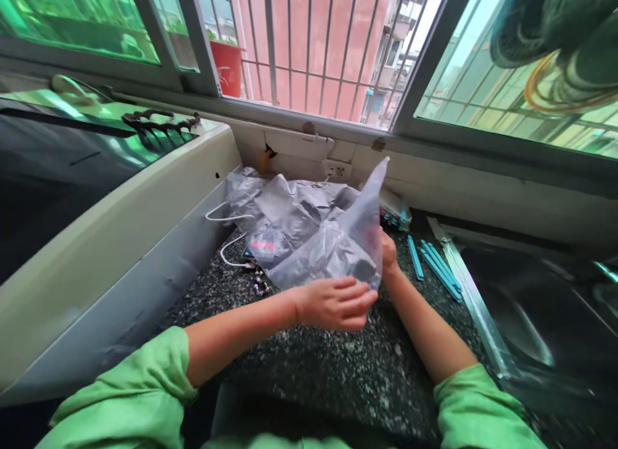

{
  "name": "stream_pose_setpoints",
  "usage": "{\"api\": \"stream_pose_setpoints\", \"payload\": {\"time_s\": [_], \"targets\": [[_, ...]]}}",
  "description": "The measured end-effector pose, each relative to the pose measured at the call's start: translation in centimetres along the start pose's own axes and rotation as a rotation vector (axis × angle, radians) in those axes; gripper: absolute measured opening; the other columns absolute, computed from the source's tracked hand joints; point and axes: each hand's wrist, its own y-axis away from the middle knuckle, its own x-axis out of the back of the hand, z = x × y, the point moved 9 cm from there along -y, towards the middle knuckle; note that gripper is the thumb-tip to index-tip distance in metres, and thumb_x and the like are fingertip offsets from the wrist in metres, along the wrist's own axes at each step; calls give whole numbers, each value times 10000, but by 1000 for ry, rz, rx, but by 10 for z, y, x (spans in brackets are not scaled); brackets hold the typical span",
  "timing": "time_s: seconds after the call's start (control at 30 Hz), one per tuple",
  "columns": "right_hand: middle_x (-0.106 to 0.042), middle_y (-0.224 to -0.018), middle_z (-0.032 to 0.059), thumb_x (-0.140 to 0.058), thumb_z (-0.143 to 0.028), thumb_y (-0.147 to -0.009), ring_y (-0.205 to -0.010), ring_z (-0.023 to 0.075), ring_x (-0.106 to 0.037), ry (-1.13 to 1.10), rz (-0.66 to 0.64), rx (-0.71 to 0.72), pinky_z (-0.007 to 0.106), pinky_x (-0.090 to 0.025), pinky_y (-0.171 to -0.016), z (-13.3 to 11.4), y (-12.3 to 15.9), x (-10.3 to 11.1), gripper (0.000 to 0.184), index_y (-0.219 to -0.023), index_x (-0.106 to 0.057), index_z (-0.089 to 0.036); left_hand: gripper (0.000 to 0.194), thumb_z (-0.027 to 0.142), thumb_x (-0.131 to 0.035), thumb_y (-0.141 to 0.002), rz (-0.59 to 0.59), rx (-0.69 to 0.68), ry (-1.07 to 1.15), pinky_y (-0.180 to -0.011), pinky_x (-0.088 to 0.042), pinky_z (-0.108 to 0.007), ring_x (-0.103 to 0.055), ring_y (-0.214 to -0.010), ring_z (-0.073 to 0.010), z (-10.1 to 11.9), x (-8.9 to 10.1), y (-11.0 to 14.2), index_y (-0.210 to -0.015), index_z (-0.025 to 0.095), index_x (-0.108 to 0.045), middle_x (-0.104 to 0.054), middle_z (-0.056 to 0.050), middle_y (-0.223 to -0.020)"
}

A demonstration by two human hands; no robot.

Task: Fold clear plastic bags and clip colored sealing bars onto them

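A translucent plastic bag (333, 246) stands raised at one corner over the speckled dark counter, its upper tip pointing toward the window. My left hand (338, 303) lies across the bag's near edge, back of the hand up and fingers curled on the plastic; its thumb is hidden. At the bag's right edge, my right hand (387, 253) grips the plastic, with most of its fingers out of sight behind it. More crumpled clear plastic (290, 208) is spread behind. A flat item with a pink stripe (263, 246) shows under the plastic on the left.
Several blue sticks (440, 270) lie on the counter right of my hand, before a dark sink (521, 294). A white cable (232, 264) and small beads (261, 283) are at left. A washing machine (193, 179) borders the left side. A wall socket (337, 170) sits below the barred window.
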Motion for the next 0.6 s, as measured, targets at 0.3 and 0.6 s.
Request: {"api": "stream_pose_setpoints", "payload": {"time_s": [0.3,0.6], "targets": [[-613,-780,5,-636,-430,-658,-630,170,-566,69,-164,-186,337,-488,-643,27,65,121,562,-1178,-493,-272,160,262,-482,-798,248,-385,56,-735,-510,-294,-637,-870,-195,120,17,8,-738,216,-623,-697,-65,-978],[-570,-802,57,-714,-460,-590,-762,216,-562,291,-562,-96,363,-459,-714,-16,80,133,245,-673,-692,-231,188,181,-425,-801,310,-45,336,-669,-555,-289,-640,-937,-223,103,76,10,-633,200,-505,-684,-92,-1001]]}}
